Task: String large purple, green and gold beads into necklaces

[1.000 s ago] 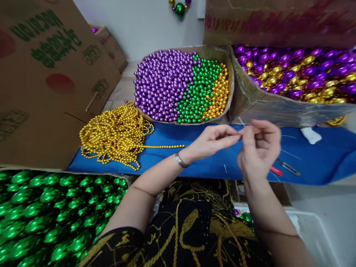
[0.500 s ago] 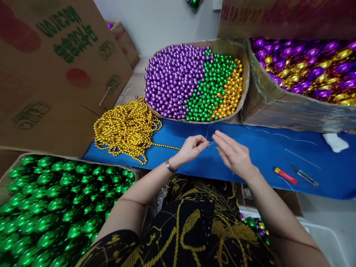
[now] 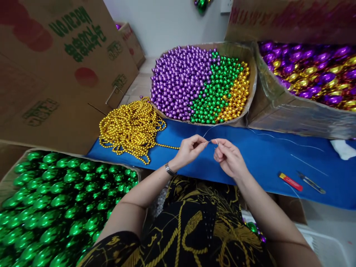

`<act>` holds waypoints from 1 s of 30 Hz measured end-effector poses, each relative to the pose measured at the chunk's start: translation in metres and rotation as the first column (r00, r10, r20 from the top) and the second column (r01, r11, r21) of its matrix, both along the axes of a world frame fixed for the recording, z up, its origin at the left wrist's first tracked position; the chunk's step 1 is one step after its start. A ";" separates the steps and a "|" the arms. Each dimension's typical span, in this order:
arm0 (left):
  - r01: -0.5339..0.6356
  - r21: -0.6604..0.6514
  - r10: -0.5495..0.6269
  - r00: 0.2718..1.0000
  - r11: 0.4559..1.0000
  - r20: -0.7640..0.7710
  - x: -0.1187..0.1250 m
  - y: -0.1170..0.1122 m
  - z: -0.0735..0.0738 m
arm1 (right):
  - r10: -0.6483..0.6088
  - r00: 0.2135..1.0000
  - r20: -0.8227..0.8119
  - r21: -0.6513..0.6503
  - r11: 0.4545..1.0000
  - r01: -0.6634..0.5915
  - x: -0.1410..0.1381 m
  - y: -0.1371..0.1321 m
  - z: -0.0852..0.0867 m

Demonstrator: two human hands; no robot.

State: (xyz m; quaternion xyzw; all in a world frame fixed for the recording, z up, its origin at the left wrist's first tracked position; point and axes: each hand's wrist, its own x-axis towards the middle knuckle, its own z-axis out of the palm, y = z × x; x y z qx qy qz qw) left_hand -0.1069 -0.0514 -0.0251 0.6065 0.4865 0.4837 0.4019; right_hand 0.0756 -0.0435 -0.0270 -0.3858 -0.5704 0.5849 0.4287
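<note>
My left hand (image 3: 190,150) and my right hand (image 3: 228,158) meet over the blue cloth (image 3: 258,155), fingertips almost touching. Each pinches a thin white thread (image 3: 211,127) that loops up between them toward the tray. A wristwatch sits on my left wrist. Just beyond the hands stands a cardboard tray (image 3: 249,107) of round purple, green and gold beads. A heap of strung gold beads (image 3: 132,128) lies to the left, one strand trailing toward my left hand.
A box of large green beads (image 3: 55,207) sits at lower left, a box of purple and gold oval beads (image 3: 306,78) at upper right. A red cutter (image 3: 290,181) and snips (image 3: 311,182) lie on the cloth at right. Folded cartons lean at left.
My right hand went from spread flat to a pinch on the thread beside my left hand. Both hands came lower and leftward from a second ago, and the view shifted right.
</note>
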 end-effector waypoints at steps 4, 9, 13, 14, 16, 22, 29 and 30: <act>0.000 -0.084 0.012 0.990 0.996 0.139 0.007 -0.002 -0.008 | -0.165 0.923 0.347 0.373 0.928 0.026 -0.017 0.000 -0.007; 0.063 -0.310 0.076 0.906 0.949 0.416 0.009 0.001 -0.012 | -0.244 0.752 0.612 0.543 0.821 -0.176 -0.024 0.004 -0.014; 0.095 -0.324 0.053 0.907 0.941 0.419 0.004 0.001 -0.008 | -0.126 0.776 0.618 0.447 0.868 -0.215 -0.015 0.004 -0.007; 0.104 -0.318 0.039 0.910 0.942 0.413 0.002 0.001 -0.006 | -0.143 0.786 0.602 0.471 0.858 -0.205 -0.011 0.005 -0.005; 0.120 -0.302 0.006 0.923 0.946 0.385 -0.002 0.001 -0.005 | -0.208 0.774 0.597 0.562 0.797 -0.220 -0.003 0.007 -0.002; 0.186 -0.236 -0.135 0.967 0.954 0.214 -0.010 0.002 -0.002 | -0.333 0.676 0.657 0.674 0.662 -0.328 0.009 0.022 0.000; 0.275 -0.367 -0.112 0.906 0.888 0.408 -0.001 -0.001 -0.003 | -0.356 0.781 0.513 0.730 0.660 -0.178 -0.004 0.019 0.009; 0.246 -0.348 -0.084 0.903 0.905 0.422 0.001 -0.002 -0.004 | -0.404 0.782 0.475 0.752 0.648 -0.121 -0.005 0.015 0.009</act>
